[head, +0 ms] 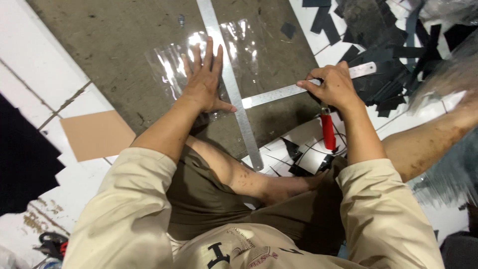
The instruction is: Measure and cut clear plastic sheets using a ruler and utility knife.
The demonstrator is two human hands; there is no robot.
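Observation:
My left hand (203,79) lies flat, fingers spread, on a clear plastic sheet (172,62) spread over a dark grey board (114,45) on the floor. A metal square ruler (234,94) crosses the sheet, its long arm running down between my hands and its short arm going right. My right hand (332,87) rests on that short arm and grips a tool with a red handle (327,130), whose tip is hidden under the hand. I sit on the floor with bare legs folded under me.
A heap of black offcut strips (383,50) covers the white tiles at the upper right. A brown cardboard piece (96,134) lies at the left, next to dark cloth (22,164). More black scraps (303,159) sit by my knee.

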